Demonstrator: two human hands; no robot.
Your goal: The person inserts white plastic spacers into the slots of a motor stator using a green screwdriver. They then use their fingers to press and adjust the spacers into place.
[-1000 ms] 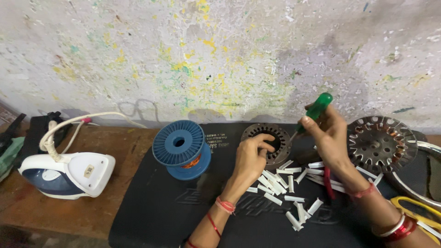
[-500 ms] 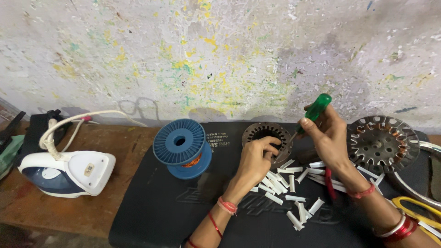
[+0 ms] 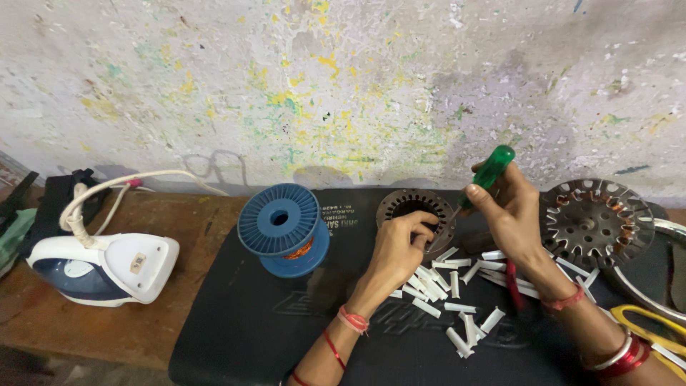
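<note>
Hands (image 3: 457, 236) at stator ring (image 3: 400, 206), blue spool (image 3: 280, 225) beside

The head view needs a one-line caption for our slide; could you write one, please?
Right hand holds a green-handled screwdriver to a slotted metal ring steadied by the left hand, white strips alongside.

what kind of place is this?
Likely a small motor-winding repair bench: a slotted stator ring under both hands, a blue wire spool, white insulation strips and a wound stator by a paint-flecked wall.
</note>
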